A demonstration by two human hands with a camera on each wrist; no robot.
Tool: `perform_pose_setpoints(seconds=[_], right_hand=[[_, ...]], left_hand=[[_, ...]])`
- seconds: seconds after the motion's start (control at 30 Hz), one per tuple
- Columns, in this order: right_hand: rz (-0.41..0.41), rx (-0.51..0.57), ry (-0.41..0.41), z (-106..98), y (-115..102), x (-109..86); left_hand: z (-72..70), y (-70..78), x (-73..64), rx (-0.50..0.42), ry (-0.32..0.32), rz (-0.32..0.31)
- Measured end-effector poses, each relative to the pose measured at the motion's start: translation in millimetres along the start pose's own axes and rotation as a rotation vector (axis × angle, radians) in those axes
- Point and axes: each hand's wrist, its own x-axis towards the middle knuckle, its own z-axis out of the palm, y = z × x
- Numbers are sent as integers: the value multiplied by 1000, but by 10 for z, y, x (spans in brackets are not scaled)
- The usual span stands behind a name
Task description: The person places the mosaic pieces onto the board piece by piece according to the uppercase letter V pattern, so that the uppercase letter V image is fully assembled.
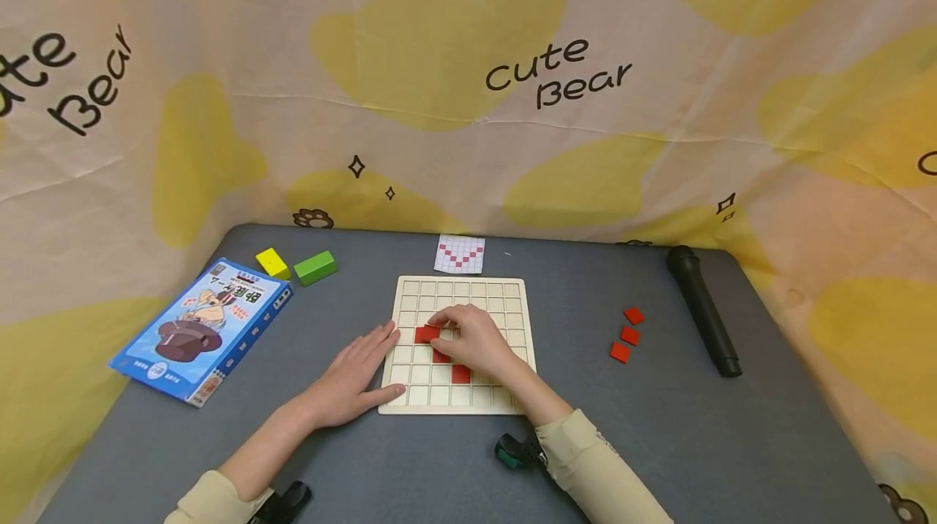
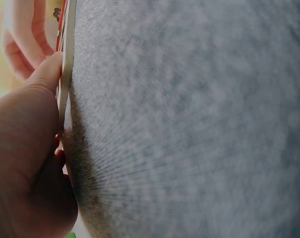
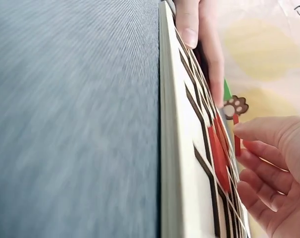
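Note:
A pale square board (image 1: pixel 419 396) with a grid of cells lies on the grey table. My left hand (image 1: pixel 350 382) rests at its left edge, fingers straight, the thumb on the near-left corner. Over the middle of the board, my right hand (image 1: pixel 474 342) pinches a thin red square tile (image 3: pixel 237 136) between thumb and fingers. That tile stands upright above the board in the right wrist view. Beneath the hand, red tiles (image 1: pixel 461 374) sit in cells along a diagonal, partly covered by the fingers.
Behind the board lies a small grid card (image 1: pixel 459 254) with a pink V-shaped pattern. Three red tiles (image 1: pixel 620 352) and a black microphone (image 1: pixel 704 312) are to the right. On the left are a blue box (image 1: pixel 205 329), a yellow block (image 1: pixel 273 264) and a green block (image 1: pixel 315 268).

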Motion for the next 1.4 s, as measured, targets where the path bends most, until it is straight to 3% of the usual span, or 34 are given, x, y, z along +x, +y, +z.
perform_pose_setpoints(seconds=[0.4, 0.7, 1.0, 1.17, 1.4], right_hand=[[-9, -46, 32, 213, -74, 297], [-41, -54, 74, 302, -34, 381], [-69, -19, -22, 250, -65, 261], [-50, 47, 12, 178, -32, 156], [40, 153, 42, -102, 142, -75]], left_hand=[[-4, -2, -6, 24, -16, 9], [-5, 0, -10, 20, -14, 9], [6, -11, -13, 33, -7, 14], [8, -10, -8, 31, -6, 8], [15, -14, 7, 41, -11, -2]])
